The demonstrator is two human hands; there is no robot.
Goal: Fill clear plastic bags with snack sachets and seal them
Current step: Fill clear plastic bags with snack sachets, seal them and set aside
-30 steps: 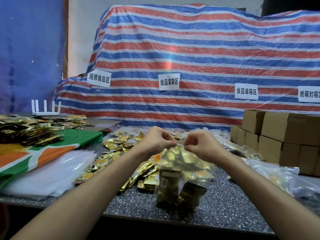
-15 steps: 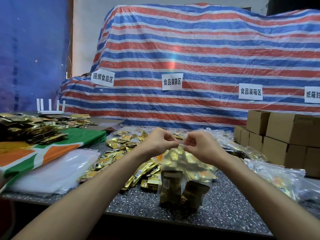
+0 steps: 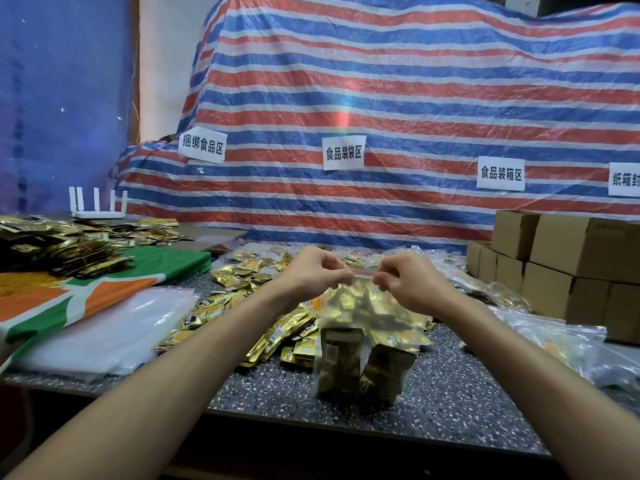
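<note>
A clear plastic bag stuffed with gold snack sachets stands upright on the speckled table, held up by its top. My left hand pinches the left end of the bag's zip strip. My right hand pinches the strip just to the right, a short stretch of it showing between the two hands. Loose gold sachets lie heaped on the table left of and behind the bag.
A stack of flat clear bags lies at left beside a green and orange cloth bearing more sachets. Filled bags sit at right. Cardboard boxes are stacked far right. A striped tarp hangs behind.
My two hands have drawn slightly apart along the zip strip, uncovering a short stretch between them. The bag stays upright in the same place.
</note>
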